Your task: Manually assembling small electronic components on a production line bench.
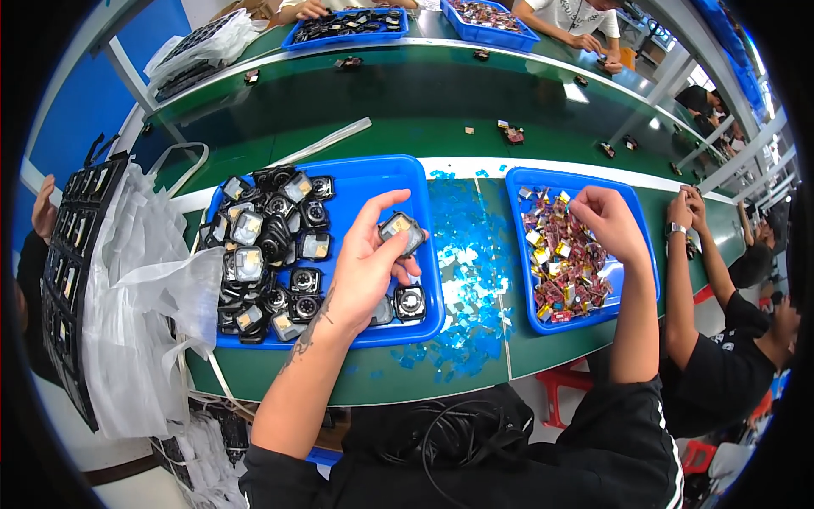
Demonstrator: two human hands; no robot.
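Note:
My left hand grips a smartwatch case, a dark frame with a pale and gold inside, between thumb and fingers. It is raised over the right part of a blue tray that holds several similar black watch cases, heaped mostly at its left. Over the upper right of a second blue tray, my right hand is closed, its thumb and fingers drawn together. Whatever the fingertips hold, if anything, cannot be made out. Small reddish circuit boards with yellow and silver parts fill much of that tray.
Shiny blue film squares litter the green bench between the trays. At left stands a stack of black trays with white plastic sheeting. A conveyor belt carries scattered parts beyond the bench. A co-worker's hands are close at right.

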